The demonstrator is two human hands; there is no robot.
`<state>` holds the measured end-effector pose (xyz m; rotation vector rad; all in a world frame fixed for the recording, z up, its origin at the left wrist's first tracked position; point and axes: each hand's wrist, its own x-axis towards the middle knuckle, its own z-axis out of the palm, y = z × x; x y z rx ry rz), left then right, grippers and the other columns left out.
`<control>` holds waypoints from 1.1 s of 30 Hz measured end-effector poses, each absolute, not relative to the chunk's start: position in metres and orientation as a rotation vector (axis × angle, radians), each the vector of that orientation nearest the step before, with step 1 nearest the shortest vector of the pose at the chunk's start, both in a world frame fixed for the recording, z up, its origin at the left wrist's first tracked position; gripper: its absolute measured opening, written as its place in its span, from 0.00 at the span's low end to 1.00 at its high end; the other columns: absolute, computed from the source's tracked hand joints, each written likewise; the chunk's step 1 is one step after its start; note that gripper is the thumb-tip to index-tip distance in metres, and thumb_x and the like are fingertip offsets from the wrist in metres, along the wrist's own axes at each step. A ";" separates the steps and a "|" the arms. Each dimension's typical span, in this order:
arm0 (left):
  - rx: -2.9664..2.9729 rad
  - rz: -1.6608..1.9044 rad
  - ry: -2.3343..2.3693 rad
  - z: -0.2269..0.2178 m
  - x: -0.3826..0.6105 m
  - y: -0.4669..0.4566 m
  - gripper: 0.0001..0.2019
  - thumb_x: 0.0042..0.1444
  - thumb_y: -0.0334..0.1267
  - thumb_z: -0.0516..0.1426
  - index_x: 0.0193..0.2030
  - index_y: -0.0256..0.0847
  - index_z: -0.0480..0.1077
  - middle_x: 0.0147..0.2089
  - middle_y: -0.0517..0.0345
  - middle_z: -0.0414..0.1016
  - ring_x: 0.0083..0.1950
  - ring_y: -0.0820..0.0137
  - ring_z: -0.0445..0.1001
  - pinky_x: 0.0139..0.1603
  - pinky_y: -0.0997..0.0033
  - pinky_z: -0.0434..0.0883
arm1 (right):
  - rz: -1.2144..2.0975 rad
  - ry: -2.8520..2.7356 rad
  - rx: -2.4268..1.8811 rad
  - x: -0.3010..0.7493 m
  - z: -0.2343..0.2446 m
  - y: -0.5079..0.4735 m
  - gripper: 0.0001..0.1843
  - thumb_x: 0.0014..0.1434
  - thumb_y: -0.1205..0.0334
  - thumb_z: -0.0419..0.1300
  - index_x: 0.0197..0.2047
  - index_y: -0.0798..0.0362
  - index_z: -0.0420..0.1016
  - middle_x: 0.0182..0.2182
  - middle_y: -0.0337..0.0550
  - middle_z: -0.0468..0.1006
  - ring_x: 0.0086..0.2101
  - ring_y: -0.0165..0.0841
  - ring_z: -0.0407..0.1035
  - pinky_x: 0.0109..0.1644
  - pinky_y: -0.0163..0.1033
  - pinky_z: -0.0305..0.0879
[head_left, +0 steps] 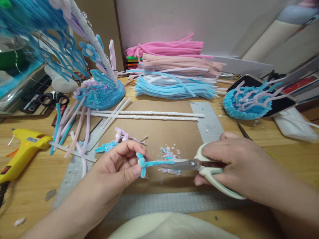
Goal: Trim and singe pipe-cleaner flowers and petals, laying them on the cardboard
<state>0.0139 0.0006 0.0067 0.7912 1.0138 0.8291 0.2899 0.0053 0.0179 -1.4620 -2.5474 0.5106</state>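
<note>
Scissors [194, 164], pale-green-handled, one of two pairs (black-handled scissors [55, 99] lie off to the left), sit in the curled fingers of the right hand [238, 159]. One fuzzy blue chenille flower [142, 161] is pinched closely between thumb and fingers of the left hand [116, 172], its stem [159, 163] seemingly touching the metal blades [180, 165]. Two straight, white, fuzzy rods [161, 117] lie across brown cardboard [176, 132].

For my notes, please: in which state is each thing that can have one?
Blue flower, pinched in the left grip.
Pale-green scissors, held in the right grip, blades at the flower's stem.
Black-handled scissors, lying down, blades unclear.
Yellow glue gun, lying on its side, power unclear.
Light-blue stem bundle, banded.
Peach stem bundle, banded.
Clippings, scattered loose on the cardboard.
</note>
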 end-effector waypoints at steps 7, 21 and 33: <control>0.762 0.790 0.964 0.008 0.011 -0.001 0.12 0.47 0.44 0.71 0.36 0.48 0.76 0.36 0.63 0.68 0.35 0.74 0.63 0.34 0.81 0.65 | 0.535 -2.535 -1.420 0.291 0.018 0.004 0.18 0.50 0.53 0.72 0.19 0.49 0.69 0.16 0.27 0.70 0.22 0.28 0.64 0.33 0.38 0.48; 0.610 0.768 0.798 0.007 0.010 0.001 0.09 0.52 0.34 0.68 0.40 0.42 0.76 0.35 0.63 0.72 0.33 0.77 0.71 0.36 0.81 0.72 | 0.488 -2.515 -1.457 0.285 0.020 0.005 0.21 0.53 0.48 0.70 0.21 0.49 0.68 0.17 0.30 0.72 0.24 0.31 0.66 0.35 0.39 0.51; 0.517 0.729 0.745 0.007 0.008 -0.001 0.08 0.54 0.31 0.66 0.41 0.42 0.76 0.33 0.62 0.74 0.33 0.77 0.74 0.37 0.82 0.73 | 0.568 -2.535 -1.477 0.282 0.022 0.004 0.26 0.48 0.46 0.72 0.22 0.50 0.61 0.18 0.30 0.68 0.23 0.30 0.63 0.34 0.39 0.50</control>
